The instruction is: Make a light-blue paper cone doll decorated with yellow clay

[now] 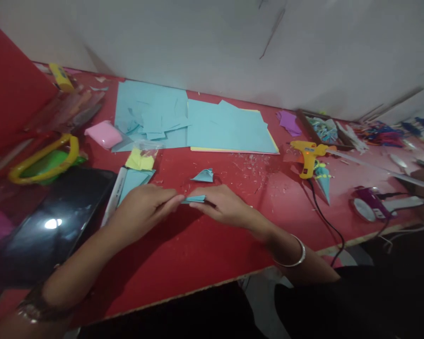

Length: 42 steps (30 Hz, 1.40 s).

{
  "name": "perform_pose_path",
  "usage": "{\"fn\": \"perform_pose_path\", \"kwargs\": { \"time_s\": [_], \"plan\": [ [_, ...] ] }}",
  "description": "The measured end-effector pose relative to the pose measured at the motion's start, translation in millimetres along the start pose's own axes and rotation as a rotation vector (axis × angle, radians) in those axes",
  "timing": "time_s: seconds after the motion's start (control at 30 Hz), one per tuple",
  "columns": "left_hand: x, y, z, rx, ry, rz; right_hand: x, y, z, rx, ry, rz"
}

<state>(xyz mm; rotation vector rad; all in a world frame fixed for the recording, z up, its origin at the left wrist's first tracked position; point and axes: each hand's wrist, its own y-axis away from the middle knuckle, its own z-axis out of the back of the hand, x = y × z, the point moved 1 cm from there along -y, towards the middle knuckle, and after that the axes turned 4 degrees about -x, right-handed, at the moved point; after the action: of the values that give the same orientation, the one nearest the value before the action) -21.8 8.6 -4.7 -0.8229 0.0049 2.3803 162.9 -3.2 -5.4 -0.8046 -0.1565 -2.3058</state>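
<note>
Between my two hands, above the red table, is a small folded piece of light blue paper with several layers at its right end. My left hand pinches its left end between thumb and finger. Around the right end, the thumb and fingers of my right hand are closed. Just beyond my hands lies a loose blue paper scrap, bent up at one corner. Beside my left hand are more blue paper and a crumpled yellow paper.
Large blue sheets lie along the wall. A yellow glue gun with a lit orange light and a trailing cord stands to the right, near a blue paper cone. A black glossy panel and a pink packet are at left.
</note>
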Motion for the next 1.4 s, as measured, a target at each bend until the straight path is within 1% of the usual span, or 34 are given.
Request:
{"fn": "perform_pose_path", "kwargs": {
  "time_s": [0.07,0.13,0.23,0.33,0.4,0.43,0.47,0.5,0.6,0.63,0.67,0.7,0.73,0.77,0.8,0.87,0.93,1.0,1.1,1.17,1.23,1.3,1.37,1.4],
  "plan": [
    [-4.9,-0.3,-2.3,0.046,0.133,0.109,-2.2,-1.0,-0.9,0.035,0.056,-0.003],
    [-7.9,-0.5,-4.3,0.063,0.221,0.195,-3.8,-1.1,-2.6,0.047,0.136,-0.006],
    [-9.8,-0.5,-6.2,0.073,0.330,0.306,-2.1,0.5,-5.5,0.024,0.320,0.036],
    [-11.9,0.1,-8.2,0.154,0.453,0.453,3.8,2.1,-6.6,0.003,0.526,0.094],
    [-13.7,0.7,-9.0,0.179,0.466,0.505,7.3,2.2,-5.5,0.005,0.588,0.099],
    [-14.2,1.0,-9.0,0.160,0.433,0.489,8.4,1.9,-4.4,0.006,0.585,0.093],
    [-14.1,1.3,-8.5,0.115,0.367,0.443,8.8,1.6,-3.0,0.006,0.560,0.081],
    [-13.4,1.6,-7.6,0.058,0.273,0.365,8.6,1.2,-1.4,0.009,0.512,0.061],
    [-9.0,3.0,-4.7,-0.073,-0.030,0.026,5.9,0.9,4.1,0.037,0.257,0.003],
    [-7.3,3.6,-3.9,-0.091,-0.095,-0.074,5.0,1.2,5.8,0.047,0.161,-0.001],
    [-6.1,4.2,-3.1,-0.102,-0.132,-0.146,4.3,1.5,7.2,0.052,0.076,0.004],
    [-5.4,4.5,-2.3,-0.106,-0.139,-0.180,3.7,1.8,8.2,0.050,0.009,0.021],
    [-5.5,4.5,-1.7,-0.103,-0.118,-0.174,3.3,2.0,8.6,0.042,-0.036,0.039],
    [-6.3,4.2,-1.4,-0.086,-0.066,-0.130,2.8,2.0,8.5,0.030,-0.056,0.051],
    [-7.6,3.7,-1.4,-0.057,0.011,-0.058,2.3,1.8,7.7,0.021,-0.054,0.056],
    [-10.8,2.5,-2.7,0.024,0.213,0.127,1.3,1.1,4.4,0.012,0.008,0.059],
    [-13.0,1.4,-5.0,0.099,0.384,0.306,1.2,0.4,0.0,0.010,0.143,0.067],
    [-13.3,0.9,-7.4,0.166,0.502,0.449,2.8,0.4,-3.6,-0.021,0.344,0.106],
    [-11.7,1.1,-9.6,0.224,0.599,0.604,8.4,1.7,-6.0,-0.125,0.606,0.210],
    [-11.5,1.5,-10.2,0.237,0.615,0.640,11.5,2.4,-6.7,-0.163,0.673,0.261],
    [-12.4,2.0,-10.4,0.256,0.590,0.599,12.1,2.4,-7.5,-0.150,0.666,0.258],
    [-12.7,2.6,-9.8,0.225,0.493,0.498,10.5,1.6,-8.0,-0.105,0.598,0.198],
    [-11.1,3.0,-7.4,0.113,0.302,0.322,8.1,0.4,-6.9,-0.061,0.467,0.097],
    [-9.6,3.1,-5.9,0.047,0.189,0.204,7.2,-0.1,-5.5,-0.042,0.379,0.045]
  ]
}}
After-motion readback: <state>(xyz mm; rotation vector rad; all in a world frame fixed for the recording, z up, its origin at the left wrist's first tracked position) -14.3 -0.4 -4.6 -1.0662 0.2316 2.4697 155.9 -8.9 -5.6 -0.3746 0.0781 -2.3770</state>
